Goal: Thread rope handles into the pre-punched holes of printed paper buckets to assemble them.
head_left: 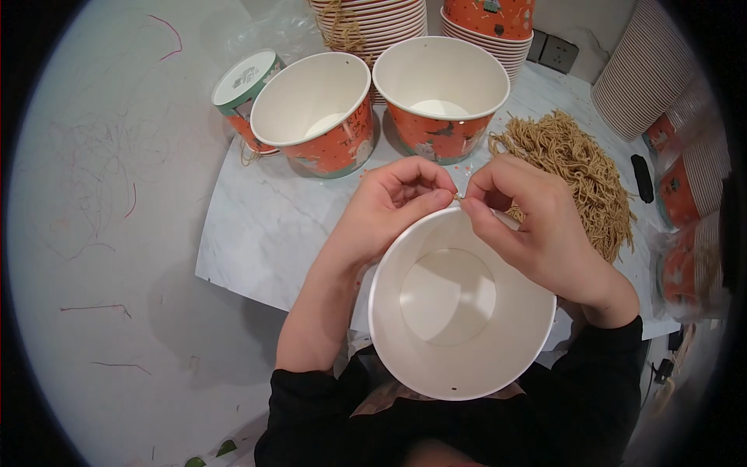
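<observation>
A large white-lined paper bucket (467, 366) is tilted against my body, its open mouth facing up. A small dark hole shows near its rim closest to me. At the far rim, my left hand (397, 202) and my right hand (529, 210) meet fingertip to fingertip. Both are closed in a pinch on a short bit of tan cord (457, 198), mostly hidden by the fingers. Beside my right hand lies a loose heap of tan cords (583, 171).
Two orange printed buckets, one left (334, 148) and one right (440, 136), stand behind my hands. A bucket turned upside down (247, 78) is at the left. Tall bucket stacks (397, 27) rise at the back and right (642, 70). A black object (642, 179) lies right of the cords.
</observation>
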A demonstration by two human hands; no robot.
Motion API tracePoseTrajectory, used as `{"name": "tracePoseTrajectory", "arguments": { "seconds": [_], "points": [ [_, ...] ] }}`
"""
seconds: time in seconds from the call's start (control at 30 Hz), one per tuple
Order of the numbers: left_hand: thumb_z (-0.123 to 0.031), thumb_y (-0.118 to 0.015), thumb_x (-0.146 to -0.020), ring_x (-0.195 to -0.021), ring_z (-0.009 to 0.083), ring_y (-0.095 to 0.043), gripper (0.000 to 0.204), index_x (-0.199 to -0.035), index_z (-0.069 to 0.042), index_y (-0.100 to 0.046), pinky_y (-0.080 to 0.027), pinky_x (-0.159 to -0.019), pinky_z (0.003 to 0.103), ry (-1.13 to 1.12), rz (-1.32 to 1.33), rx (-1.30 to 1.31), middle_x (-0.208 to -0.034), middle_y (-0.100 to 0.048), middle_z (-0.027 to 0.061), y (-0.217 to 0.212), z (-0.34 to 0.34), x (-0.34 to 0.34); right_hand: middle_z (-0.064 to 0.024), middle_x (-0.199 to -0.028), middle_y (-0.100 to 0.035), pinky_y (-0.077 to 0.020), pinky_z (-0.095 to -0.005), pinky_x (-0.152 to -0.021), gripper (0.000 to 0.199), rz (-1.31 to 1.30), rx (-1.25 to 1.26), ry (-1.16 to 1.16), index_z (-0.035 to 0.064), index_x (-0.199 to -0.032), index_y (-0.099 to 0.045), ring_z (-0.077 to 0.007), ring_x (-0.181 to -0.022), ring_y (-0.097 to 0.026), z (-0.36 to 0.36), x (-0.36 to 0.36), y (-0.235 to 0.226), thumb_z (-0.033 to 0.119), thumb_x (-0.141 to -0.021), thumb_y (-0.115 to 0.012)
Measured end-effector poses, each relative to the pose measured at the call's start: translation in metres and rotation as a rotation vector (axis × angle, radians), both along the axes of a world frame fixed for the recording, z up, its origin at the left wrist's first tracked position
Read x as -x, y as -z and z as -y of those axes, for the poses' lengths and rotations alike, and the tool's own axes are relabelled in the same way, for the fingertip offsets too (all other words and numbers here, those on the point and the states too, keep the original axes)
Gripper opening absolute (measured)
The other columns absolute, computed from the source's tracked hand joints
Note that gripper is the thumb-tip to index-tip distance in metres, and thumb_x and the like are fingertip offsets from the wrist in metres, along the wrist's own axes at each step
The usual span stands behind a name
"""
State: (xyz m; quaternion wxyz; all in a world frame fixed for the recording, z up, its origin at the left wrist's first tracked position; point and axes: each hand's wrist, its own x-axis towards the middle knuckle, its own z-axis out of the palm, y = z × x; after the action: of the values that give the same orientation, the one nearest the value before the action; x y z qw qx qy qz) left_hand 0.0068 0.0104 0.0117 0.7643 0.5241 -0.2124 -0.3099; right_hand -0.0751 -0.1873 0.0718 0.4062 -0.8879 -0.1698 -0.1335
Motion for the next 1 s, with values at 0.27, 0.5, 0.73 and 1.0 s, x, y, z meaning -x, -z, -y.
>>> {"name": "tracePoseTrajectory", "arguments": {
  "seconds": [0.27, 0.5, 0.73, 1.0],
  "points": [
    [-0.010, -0.065, -0.100, -0.086, 0.0049, -0.064, 0.010, -0.105, -0.002, -0.062, -0.052, -0.076, 0.022, -0.050, -0.003, 0.028, -0.095, -0.065, -0.0004, -0.0028, 0.0002, 0.0024, -0.0126, -0.081, -0.062, -0.0527, -0.0348, -0.063, 0.010, 0.004, -0.004, -0.014, 0.0003, -0.090, -0.061, -0.0264, -0.071, -0.066, -0.0001, -0.0016, 0.0023, 0.006, -0.088, -0.069],
    [-0.008, -0.066, -0.098, -0.088, 0.0071, -0.065, 0.011, -0.105, -0.001, -0.062, -0.053, -0.080, 0.023, -0.065, 0.059, 0.097, -0.095, -0.066, 0.0017, 0.0005, -0.0011, -0.0012, -0.0130, -0.081, -0.062, -0.0525, -0.0347, -0.064, 0.010, -0.020, -0.006, -0.018, -0.0002, -0.090, -0.061, -0.0263, -0.071, -0.066, -0.0006, -0.0012, 0.0011, 0.007, -0.088, -0.069],
    [-0.008, -0.068, -0.096, -0.090, 0.0078, -0.067, 0.017, -0.109, 0.001, -0.063, -0.054, -0.081, 0.023, -0.048, 0.035, 0.137, -0.098, -0.070, 0.0046, -0.0001, -0.0036, -0.0018, -0.0133, -0.081, -0.062, -0.0525, -0.0347, -0.064, 0.010, -0.024, -0.016, -0.022, -0.0005, -0.091, -0.062, -0.0266, -0.071, -0.066, -0.0007, -0.0013, 0.0016, 0.007, -0.089, -0.069],
    [-0.009, -0.069, -0.097, -0.086, 0.0074, -0.068, 0.013, -0.103, 0.003, -0.070, -0.056, -0.075, 0.022, 0.044, -0.038, 0.012, -0.096, -0.072, 0.0039, -0.0013, -0.0049, 0.0000, -0.0139, -0.082, -0.063, -0.0523, -0.0362, -0.065, 0.009, -0.023, -0.009, -0.037, -0.0001, -0.091, -0.062, -0.0285, -0.072, -0.066, -0.0008, 0.0004, 0.0014, 0.007, -0.090, -0.068]
  ]
}}
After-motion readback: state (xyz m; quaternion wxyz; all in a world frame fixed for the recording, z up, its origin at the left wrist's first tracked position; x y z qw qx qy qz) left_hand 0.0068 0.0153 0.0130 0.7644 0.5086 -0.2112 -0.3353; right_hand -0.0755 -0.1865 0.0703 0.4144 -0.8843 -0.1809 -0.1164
